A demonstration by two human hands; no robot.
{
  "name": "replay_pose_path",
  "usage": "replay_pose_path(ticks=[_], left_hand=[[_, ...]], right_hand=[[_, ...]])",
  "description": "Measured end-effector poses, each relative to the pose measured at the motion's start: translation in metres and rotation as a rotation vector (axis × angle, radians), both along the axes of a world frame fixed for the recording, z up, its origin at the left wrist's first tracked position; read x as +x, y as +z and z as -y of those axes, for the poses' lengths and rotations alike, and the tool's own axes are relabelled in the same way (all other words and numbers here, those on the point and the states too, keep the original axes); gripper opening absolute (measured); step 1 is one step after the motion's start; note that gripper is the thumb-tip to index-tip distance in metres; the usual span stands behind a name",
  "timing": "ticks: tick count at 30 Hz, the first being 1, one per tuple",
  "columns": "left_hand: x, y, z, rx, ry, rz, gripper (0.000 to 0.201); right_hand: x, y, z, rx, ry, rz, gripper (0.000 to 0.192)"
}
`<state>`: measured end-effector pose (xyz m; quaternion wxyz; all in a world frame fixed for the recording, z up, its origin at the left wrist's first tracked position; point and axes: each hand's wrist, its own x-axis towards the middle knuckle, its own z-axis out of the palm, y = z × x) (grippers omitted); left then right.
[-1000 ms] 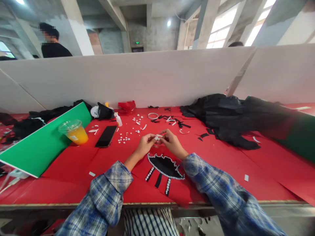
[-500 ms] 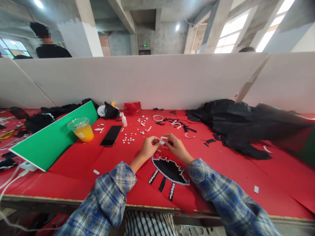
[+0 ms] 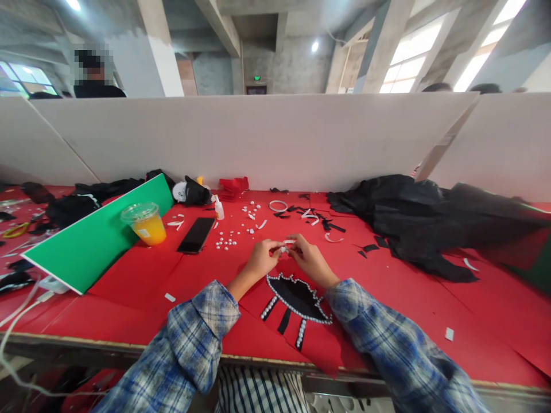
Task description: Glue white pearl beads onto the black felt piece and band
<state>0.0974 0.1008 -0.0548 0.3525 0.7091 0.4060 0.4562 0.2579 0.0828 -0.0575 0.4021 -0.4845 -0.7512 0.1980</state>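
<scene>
Both hands were up together over the red table [image 3: 129,287], fingertips meeting on a small white strip [image 3: 287,243]. The left hand [image 3: 259,259] pinched one end and the right hand [image 3: 309,258] pinched the other, so the strip ran roughly left to right between them, held just above the tabletop. It's tiny in the shot, so I couldn't tell exactly what it was, maybe a sticker backing or a gem strip.

Directly below the hands, toward the person, lay the black piece [image 3: 297,298] edged with little gems, its three gem-tipped legs pointing at the table edge. Its top edge sat just under the right hand, so that hand looked a bit nearer to it than the left.

Loose gems [image 3: 226,243] were scattered just beyond the left hand, with a phone [image 3: 197,235] beside them and a glue bottle [image 3: 219,210] further back. An orange drink cup [image 3: 144,223] stood near the green board [image 3: 94,241], and a heap of black cloth [image 3: 413,223] was well off to the right.
</scene>
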Motion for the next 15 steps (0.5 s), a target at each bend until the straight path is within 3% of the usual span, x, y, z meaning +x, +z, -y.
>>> replay_pose_path(ticks=[8,15], left_hand=[[0.0018,-0.0051,-0.0022,0.058,0.044,-0.068,0.016],[0.0016,0.0024,0.0000,0.079,0.085,-0.090,0.016]], right_hand=[[0.0019,-0.0051,-0.0048,0.006,-0.017,-0.044,0.030],[0.0006,-0.0063,-0.0057,-0.003,-0.030,-0.060,0.032]])
